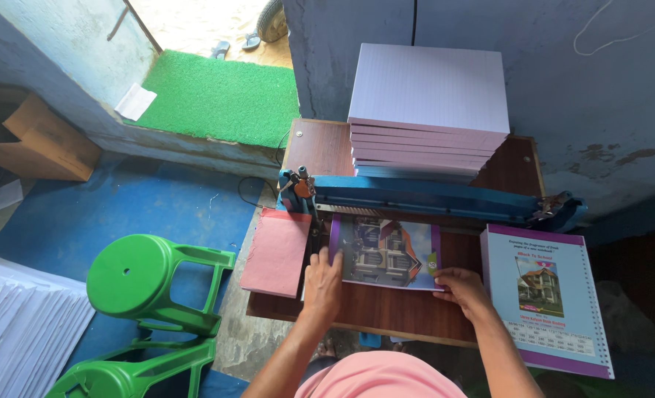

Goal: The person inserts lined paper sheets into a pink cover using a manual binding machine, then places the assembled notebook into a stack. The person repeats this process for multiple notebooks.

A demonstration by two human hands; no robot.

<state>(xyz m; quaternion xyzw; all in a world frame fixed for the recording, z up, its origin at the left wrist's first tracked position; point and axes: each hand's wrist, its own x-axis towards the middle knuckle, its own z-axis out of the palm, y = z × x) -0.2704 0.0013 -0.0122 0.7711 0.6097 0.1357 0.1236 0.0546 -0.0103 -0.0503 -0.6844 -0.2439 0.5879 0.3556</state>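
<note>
Glossy booklet [384, 253], flat under hands, blue punching machine [431, 199]

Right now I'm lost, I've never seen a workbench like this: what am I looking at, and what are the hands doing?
This is a single view from a camera on the person's head, looking down. The left hand and right hand press a picture-covered booklet flat on a wooden table, its far edge against a long blue hand-operated machine, seemingly a punch or binder. Behind it sits a stack of white paper blocks. At right lie finished booklets with holes along one edge; at left, a pink sheet pile. Green stools stand on the floor.
</note>
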